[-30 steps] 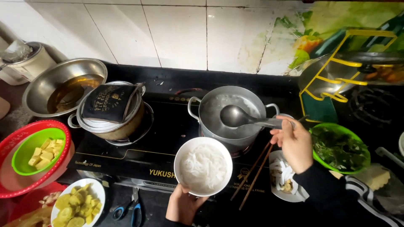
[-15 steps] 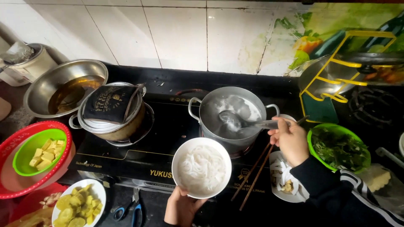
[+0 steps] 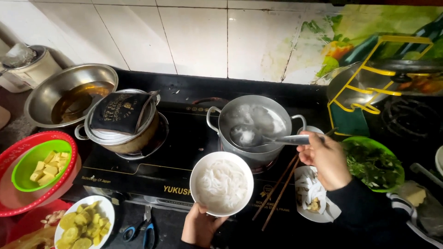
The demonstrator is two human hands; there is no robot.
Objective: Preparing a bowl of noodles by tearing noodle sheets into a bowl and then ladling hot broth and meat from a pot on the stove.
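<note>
Partly cropped: left hand under noodle bowl.

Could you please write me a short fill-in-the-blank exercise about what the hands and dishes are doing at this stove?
1. The left hand holds a white bowl of white ____.
2. The right hand holds a metal ____ whose scoop sits in the steel pot.
3. A pair of ____ lies on the stove between the bowl and the right hand.
4. The green bowl at the left holds ____ cubes.

Missing words: noodles; ladle; chopsticks; yellow
</note>
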